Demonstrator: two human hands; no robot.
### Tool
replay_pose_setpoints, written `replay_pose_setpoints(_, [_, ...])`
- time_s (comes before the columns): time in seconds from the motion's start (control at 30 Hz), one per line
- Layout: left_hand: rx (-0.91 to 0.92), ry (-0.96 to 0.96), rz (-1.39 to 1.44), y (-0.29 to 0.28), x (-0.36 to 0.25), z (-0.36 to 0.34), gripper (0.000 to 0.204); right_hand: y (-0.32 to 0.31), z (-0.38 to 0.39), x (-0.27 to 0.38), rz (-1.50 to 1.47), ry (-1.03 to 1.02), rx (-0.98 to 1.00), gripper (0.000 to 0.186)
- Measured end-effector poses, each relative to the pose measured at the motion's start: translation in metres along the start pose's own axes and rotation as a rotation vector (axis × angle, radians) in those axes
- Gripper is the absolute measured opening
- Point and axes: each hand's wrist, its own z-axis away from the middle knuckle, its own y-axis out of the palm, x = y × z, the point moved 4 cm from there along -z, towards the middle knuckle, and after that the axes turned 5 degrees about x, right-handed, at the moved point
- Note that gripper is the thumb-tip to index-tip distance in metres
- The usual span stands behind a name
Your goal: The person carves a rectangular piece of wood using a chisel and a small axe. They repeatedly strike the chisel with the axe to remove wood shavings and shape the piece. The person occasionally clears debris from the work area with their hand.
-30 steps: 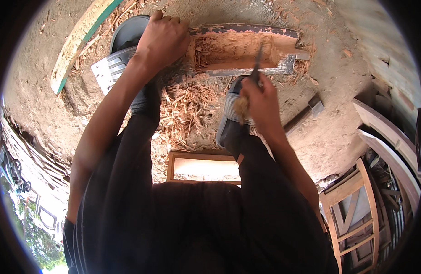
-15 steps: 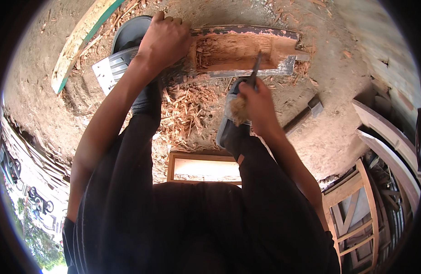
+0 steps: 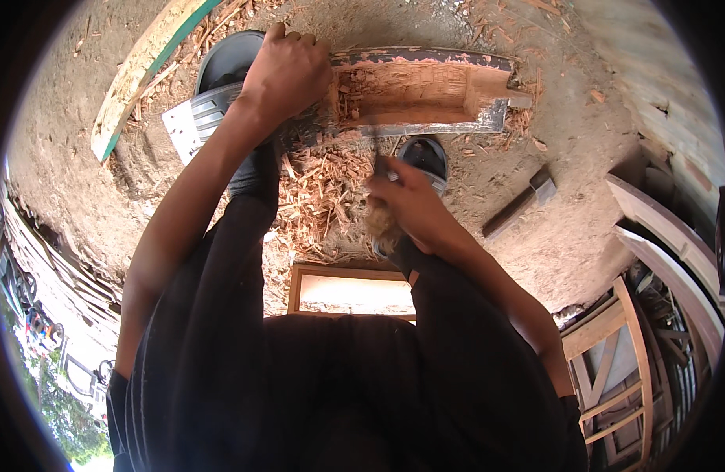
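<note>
Nearest lie the person's dark trousers, with a small wood-edged frame showing between the legs, its inner panel bright.

Just beyond, the right hand is near the right shin, its grip closed around a chisel-like tool – a pale, frayed-looking handle end below the fist, a dark blade above it. The blade is blurred and points away toward the near edge of the hollowed block; whether it touches there, I can't tell. Wood chips lie heaped on the ground between the feet, short of that block.

The right sandal is just on the near side of the block; the left sandal is by its left end.

The block lies across the ground ahead, slightly curved, with dark, flaking edges and a long reddish recess with chips at its left. The left hand is at its left end, fingers curled – how firmly that grip holds the wood is hidden.

Off to the right, a dark bar with a squarish head lies on the ground, and farther out lean a chair-like frame and curved boards. At upper left is a curved, green-edged timber.
</note>
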Motion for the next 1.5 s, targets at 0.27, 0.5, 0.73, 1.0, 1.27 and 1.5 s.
replay_pose_setpoints(0.27, [-0.05,0.006,0.03,-0.001,0.003,0.002,0.012,-0.03,0.012,0.03,-0.365,-0.138,-0.234,0.017])
replay_pose_setpoints(0.5, [-0.018,0.0,0.016,0.0,0.002,0.002,0.011,-0.012,0.011,0.022,-0.059,0.07,0.048,0.028])
replay_pose_setpoints(0.73, [-0.016,0.01,0.009,0.002,0.004,0.005,0.01,-0.054,0.066,0.082,0.704,-0.022,-0.387,0.048])
replay_pose_setpoints(1.0, [0.026,0.011,-0.068,0.005,0.003,0.005,0.011,-0.061,0.041,0.083,1.218,0.023,-0.409,0.024])
replay_pose_setpoints(1.27, [-0.032,-0.036,0.05,0.002,0.002,0.002,0.013,0.002,0.024,0.065,1.247,-0.033,-0.256,0.033])
replay_pose_setpoints(1.5, [-0.027,-0.016,0.048,0.001,0.002,0.003,0.013,-0.019,0.042,0.072,0.936,-0.158,-0.215,0.027])
